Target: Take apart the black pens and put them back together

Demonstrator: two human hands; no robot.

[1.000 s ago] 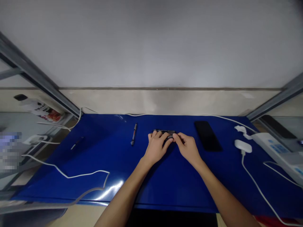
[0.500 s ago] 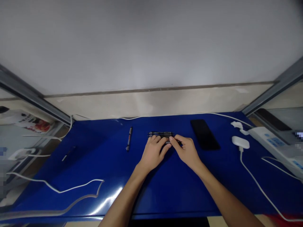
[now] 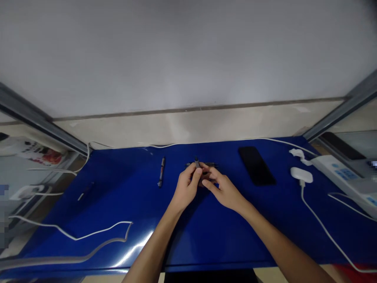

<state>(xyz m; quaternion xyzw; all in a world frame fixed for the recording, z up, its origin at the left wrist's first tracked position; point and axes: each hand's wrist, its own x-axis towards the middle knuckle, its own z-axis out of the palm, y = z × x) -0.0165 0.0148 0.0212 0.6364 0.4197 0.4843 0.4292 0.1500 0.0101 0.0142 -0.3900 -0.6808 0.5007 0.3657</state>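
Note:
A dark pen with a grey end (image 3: 197, 162) points up and away in my left hand (image 3: 187, 185), pinched under the thumb. Close beside it is my right hand (image 3: 225, 188), thumb and fingers apart, the fingertips reaching toward the held pen. Whether those fingertips touch the pen is hard to make out. Behind the hands, dark pens (image 3: 211, 164) lie crosswise on the blue table (image 3: 206, 236), partly hidden by my fingers. Another pen (image 3: 161, 172) lies alone to the left, pointing away from me.
A black phone (image 3: 257, 166) lies right of my hands. Farther right are a white earbud case (image 3: 301, 175) on a cable and a white power strip (image 3: 338, 173). White cable (image 3: 97, 232) runs over the left side, near a small dark pen-like item (image 3: 85, 191). A wall stands behind.
One pen has been lifted from the lying pens and tilted up in my left hand. My right hand has let go of the pens and its thumb has moved away from the fingers.

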